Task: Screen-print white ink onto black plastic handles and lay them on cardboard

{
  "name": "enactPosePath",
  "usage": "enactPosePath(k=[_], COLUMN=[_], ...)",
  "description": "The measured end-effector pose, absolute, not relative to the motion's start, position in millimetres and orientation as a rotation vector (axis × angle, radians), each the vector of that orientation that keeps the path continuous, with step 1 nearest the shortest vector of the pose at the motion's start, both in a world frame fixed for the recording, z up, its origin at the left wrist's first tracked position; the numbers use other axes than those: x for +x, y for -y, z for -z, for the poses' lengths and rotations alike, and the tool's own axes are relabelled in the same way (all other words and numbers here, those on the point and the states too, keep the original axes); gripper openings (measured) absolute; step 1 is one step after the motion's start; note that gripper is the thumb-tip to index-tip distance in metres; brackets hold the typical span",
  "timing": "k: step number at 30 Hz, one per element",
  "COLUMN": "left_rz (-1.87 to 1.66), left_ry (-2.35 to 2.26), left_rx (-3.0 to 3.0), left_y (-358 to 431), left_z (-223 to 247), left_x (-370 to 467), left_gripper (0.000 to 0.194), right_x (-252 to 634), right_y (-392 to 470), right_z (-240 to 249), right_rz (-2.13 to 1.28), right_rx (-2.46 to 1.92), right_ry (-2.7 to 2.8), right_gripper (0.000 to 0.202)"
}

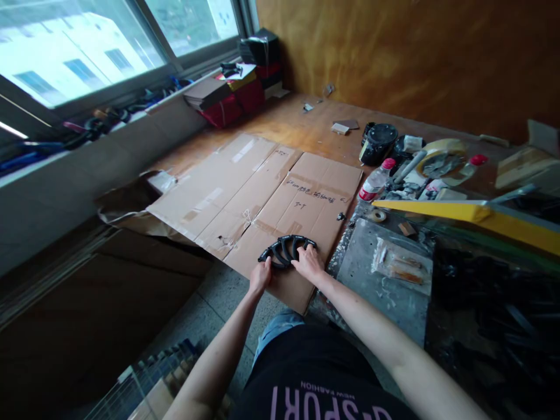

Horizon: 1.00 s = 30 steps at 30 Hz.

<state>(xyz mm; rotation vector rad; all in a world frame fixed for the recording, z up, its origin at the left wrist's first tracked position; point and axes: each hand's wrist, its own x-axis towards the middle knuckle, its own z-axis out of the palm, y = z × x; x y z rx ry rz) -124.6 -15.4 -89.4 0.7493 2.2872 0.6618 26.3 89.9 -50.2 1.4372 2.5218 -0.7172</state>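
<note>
A row of curved black pieces (286, 248) rests on a flattened cardboard sheet (324, 175) close to its near edge. My left hand (261, 273) grips the left end of the black pieces, thumb on the near side. At their right end, my right hand (308, 262) has its fingers closed on them from the near side. The cardboard has handwriting and strips of tape, and lies on a wooden table (280, 116).
Right of the cardboard are a bottle (376, 179), black cans (378, 143), tape rolls (441, 157), a yellow-edged bar (472, 213) and a grey plate (359, 256). Red and black stacks (227, 108) stand by the window. A wire rack (144, 379) is at lower left.
</note>
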Motion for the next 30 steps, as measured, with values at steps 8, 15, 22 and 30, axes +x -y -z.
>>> enactPosePath(k=[8, 15, 22, 30], left_rz=[-0.718, -0.537, -0.482, -0.409], left_ry=[-2.416, -2.472, -2.451, -2.413], left_rx=[1.016, 1.323, 1.463, 1.646], left_y=[12, -4, -20, -30], left_z=[83, 83, 91, 88], left_x=[-124, -113, -133, -143], left_gripper=[0.033, 0.035, 0.037, 0.046], right_x=[16, 19, 17, 26], right_y=[-93, -92, -96, -100], right_z=[49, 54, 55, 45], right_rz=[0.766, 0.768, 0.818, 0.888], right_rx=[1.498, 1.513, 1.515, 1.425], right_ry=[-2.471, -2.482, -2.467, -2.479], right_gripper=[0.045, 0.047, 0.048, 0.050])
